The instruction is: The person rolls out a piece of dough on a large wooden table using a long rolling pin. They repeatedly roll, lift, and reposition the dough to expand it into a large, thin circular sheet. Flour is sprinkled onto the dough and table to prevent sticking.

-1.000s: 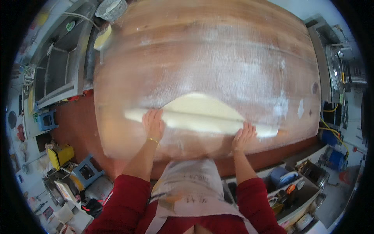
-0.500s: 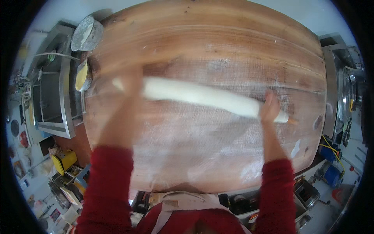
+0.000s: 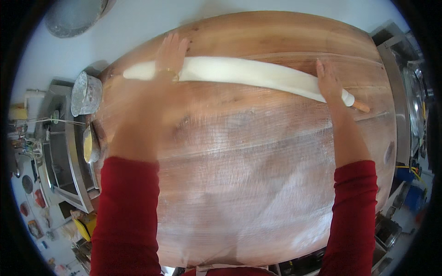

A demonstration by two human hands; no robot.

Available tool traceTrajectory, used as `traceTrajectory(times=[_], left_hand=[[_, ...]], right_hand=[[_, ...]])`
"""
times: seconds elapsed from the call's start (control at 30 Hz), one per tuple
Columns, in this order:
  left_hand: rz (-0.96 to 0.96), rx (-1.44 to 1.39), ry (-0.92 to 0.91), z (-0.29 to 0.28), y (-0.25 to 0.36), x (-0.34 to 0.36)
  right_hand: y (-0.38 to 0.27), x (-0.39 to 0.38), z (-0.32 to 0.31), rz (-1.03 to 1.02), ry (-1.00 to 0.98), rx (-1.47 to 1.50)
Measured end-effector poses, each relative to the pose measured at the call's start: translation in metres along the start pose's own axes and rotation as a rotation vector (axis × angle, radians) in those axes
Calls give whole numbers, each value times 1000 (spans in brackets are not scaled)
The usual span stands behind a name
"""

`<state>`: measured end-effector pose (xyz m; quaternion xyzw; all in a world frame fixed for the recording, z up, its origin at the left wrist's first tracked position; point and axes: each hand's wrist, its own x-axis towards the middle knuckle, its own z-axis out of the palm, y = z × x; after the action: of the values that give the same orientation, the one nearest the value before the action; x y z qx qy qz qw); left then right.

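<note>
A long rolling pin (image 3: 362, 106) lies across the far part of the wooden board, wrapped in a sheet of pale dough (image 3: 248, 72). Only its bare wooden end shows, at the right. Near the left end of the roll, my left hand (image 3: 171, 55) lies flat on the dough with its fingers stretched out to the far side. My right hand (image 3: 329, 80) rests palm down on the roll near its right end, fingers extended. Neither hand wraps round the pin. Both arms reach well forward.
The floured wooden board (image 3: 258, 161) fills the middle. At its left edge stand a metal bowl (image 3: 86, 94) and a scoop with yellow flour (image 3: 88, 145). Beyond them is a steel sink (image 3: 69, 156). A round metal lid or pan (image 3: 76, 16) sits at the far left.
Both hands and the dough-wrapped pin have moved away from me toward the board's far edge. The camera view has also shifted forward, with the bowl now lower in the picture.
</note>
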<state>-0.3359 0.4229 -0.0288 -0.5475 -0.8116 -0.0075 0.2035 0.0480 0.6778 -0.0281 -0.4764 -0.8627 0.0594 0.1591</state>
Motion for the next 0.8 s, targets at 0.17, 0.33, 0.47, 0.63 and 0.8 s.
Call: traceTrajectory(times=[0.17, 0.33, 0.47, 0.63, 0.8], left_hand=[[-95, -451, -241, -48, -2, -58], [119, -383, -35, -68, 17, -143], [98, -83, -120, -24, -23, -75], [50, 167, -110, 11, -4, 64], [112, 233, -133, 6, -2, 49]], right_hand=[[-20, -71, -55, -133, -247, -11], [19, -162, -54, -350, -72, -25], [-6, -74, -33, -291, -270, -226], [33, 51, 13, -275, -1, -260], [11, 25, 6, -112, 86, -33]])
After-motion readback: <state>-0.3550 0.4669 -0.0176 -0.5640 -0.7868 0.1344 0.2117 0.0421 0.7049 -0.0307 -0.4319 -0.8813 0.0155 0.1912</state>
